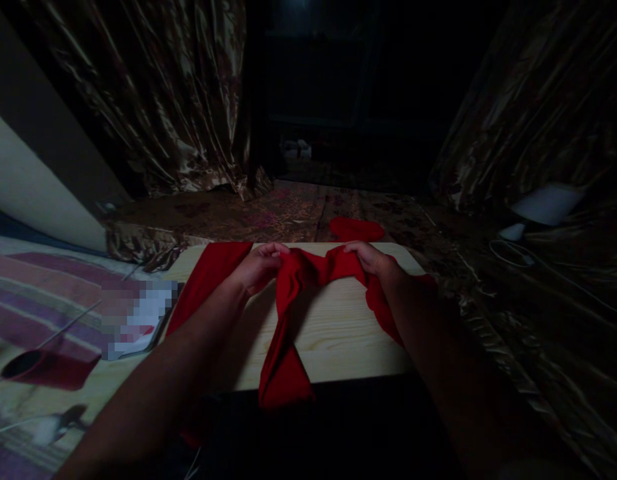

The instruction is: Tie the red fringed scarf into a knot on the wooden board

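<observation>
A long red cloth (288,313) lies bunched across a pale wooden board (333,333). My left hand (261,267) is closed on the cloth near the board's far edge. My right hand (371,259) grips the same cloth a little to the right, fingers curled over a fold. Between the hands the cloth is gathered into a ridge. One strip runs down toward me and hangs over the near edge. Another part lies flat at the far left of the board, and more drapes off to the right under my forearm.
A second red piece (355,229) lies on the patterned floor beyond the board. Shiny brown curtains (163,100) hang at left and right. A striped mat (43,287), a dark red cup (48,369) and papers are at left. White objects (543,207) and a cord are at right.
</observation>
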The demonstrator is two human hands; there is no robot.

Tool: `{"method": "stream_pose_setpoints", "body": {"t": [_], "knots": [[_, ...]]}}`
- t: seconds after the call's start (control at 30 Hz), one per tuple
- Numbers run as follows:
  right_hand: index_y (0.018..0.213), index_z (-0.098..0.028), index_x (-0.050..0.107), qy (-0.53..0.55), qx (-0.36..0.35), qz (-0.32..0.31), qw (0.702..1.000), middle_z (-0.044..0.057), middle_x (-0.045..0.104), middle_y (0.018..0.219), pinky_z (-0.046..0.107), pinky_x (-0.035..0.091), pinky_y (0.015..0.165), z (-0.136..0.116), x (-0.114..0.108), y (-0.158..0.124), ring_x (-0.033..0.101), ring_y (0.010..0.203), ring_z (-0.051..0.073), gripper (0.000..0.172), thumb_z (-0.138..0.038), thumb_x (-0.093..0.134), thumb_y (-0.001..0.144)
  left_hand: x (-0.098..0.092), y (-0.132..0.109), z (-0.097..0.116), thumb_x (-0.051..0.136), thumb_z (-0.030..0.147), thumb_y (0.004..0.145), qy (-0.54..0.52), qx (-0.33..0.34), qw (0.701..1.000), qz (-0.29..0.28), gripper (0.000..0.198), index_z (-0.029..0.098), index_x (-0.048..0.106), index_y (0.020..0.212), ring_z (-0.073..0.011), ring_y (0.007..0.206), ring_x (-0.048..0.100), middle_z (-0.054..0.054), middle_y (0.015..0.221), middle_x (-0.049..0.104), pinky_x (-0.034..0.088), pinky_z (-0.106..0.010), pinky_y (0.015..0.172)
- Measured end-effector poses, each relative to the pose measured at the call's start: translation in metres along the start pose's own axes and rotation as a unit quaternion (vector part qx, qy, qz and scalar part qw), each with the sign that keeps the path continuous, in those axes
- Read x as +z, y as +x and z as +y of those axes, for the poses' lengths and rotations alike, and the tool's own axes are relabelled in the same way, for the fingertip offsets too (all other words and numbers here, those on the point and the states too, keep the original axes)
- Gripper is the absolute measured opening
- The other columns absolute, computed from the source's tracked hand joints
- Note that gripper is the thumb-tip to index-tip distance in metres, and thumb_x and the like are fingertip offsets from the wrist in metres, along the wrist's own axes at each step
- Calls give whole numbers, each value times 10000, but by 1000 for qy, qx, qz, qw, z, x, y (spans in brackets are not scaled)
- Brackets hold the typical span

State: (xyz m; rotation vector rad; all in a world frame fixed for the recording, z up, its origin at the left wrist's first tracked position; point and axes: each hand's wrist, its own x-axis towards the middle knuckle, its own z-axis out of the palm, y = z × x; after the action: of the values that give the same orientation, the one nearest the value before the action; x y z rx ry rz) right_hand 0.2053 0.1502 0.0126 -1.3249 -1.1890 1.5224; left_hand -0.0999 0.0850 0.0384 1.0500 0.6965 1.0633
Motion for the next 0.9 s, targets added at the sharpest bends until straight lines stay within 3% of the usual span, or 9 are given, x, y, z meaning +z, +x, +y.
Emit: {"method": "stream_pose_setpoints", "body": {"t": [0.17, 0.27, 0.37, 0.43, 0.5, 0.63, 0.77, 0.83, 0.9], "knots": [[812, -194, 635, 57, 70, -2, 996, 40, 692, 662, 279, 538, 674, -1, 0, -2, 662, 647, 195, 105, -239, 595, 727, -17, 27, -23, 701, 240, 675, 251, -92, 948, 175, 122, 170, 628, 745, -156, 533, 590, -20, 607, 631, 445, -266, 530], [835, -191, 638, 70, 79, 3, 994, 37, 688, 653, 264, 528, 637, 0, 0, -2, 654, 629, 188, 112, -261, 566, 784, -14, 26, -31, 710, 540, 717, 503, -111, 848, 122, 429, 146, 667, 882, -268, 782, 672, -128, 868, 717, 489, -338, 666], [849, -189, 639, 68, 74, 11, 995, 28, 683, 635, 256, 509, 581, 1, -2, 1, 631, 583, 180, 139, -268, 532, 811, 5, 13, -36, 705, 724, 633, 688, -47, 720, 79, 799, 127, 621, 1157, -376, 1115, 596, -220, 1248, 625, 482, -413, 861], [855, -190, 638, 62, 70, 20, 995, 28, 686, 636, 263, 502, 557, 0, -3, 5, 616, 553, 181, 160, -291, 518, 821, 22, 3, -40, 696, 661, 686, 753, -6, 654, 74, 820, 136, 547, 1298, -398, 1209, 527, -236, 1360, 541, 445, -457, 940], [854, -194, 634, 62, 53, 32, 996, 35, 696, 657, 267, 515, 578, -2, -5, 7, 626, 566, 185, 177, -321, 514, 827, 34, -4, -44, 640, 489, 800, 779, 12, 622, 82, 681, 112, 509, 1351, -406, 1193, 522, -263, 1323, 546, 424, -486, 946], [821, -198, 613, 58, 8, 50, 997, 62, 712, 703, 272, 548, 693, -8, -7, 5, 669, 668, 199, 192, -360, 511, 830, 37, -7, -48, 594, 227, 805, 764, 20, 640, 82, 438, 57, 623, 1208, -438, 1094, 543, -319, 1132, 609, 412, -495, 892], [782, -204, 588, 41, -6, 70, 997, 66, 707, 704, 275, 548, 698, -16, -7, -7, 668, 688, 202, 179, -359, 510, 825, 22, 0, -52, 707, 198, 696, 630, 55, 765, 118, 59, 171, 693, 747, -437, 1069, 555, -240, 871, 666, 404, -471, 903], [774, -205, 584, 48, 5, 73, 996, 57, 695, 688, 268, 540, 668, -20, -8, -11, 651, 656, 193, 166, -338, 501, 826, 14, 3, -52, 755, 179, 640, 532, 50, 830, 157, 162, 203, 610, 572, -433, 1071, 573, -190, 729, 644, 419, -444, 891], [776, -204, 587, 68, 19, 68, 995, 48, 684, 672, 265, 534, 646, -21, -11, -13, 632, 621, 182, 163, -320, 486, 829, 6, 5, -48, 770, 159, 619, 482, 29, 854, 192, 241, 211, 560, 513, -425, 1068, 597, -165, 678, 628, 445, -410, 857]]}}
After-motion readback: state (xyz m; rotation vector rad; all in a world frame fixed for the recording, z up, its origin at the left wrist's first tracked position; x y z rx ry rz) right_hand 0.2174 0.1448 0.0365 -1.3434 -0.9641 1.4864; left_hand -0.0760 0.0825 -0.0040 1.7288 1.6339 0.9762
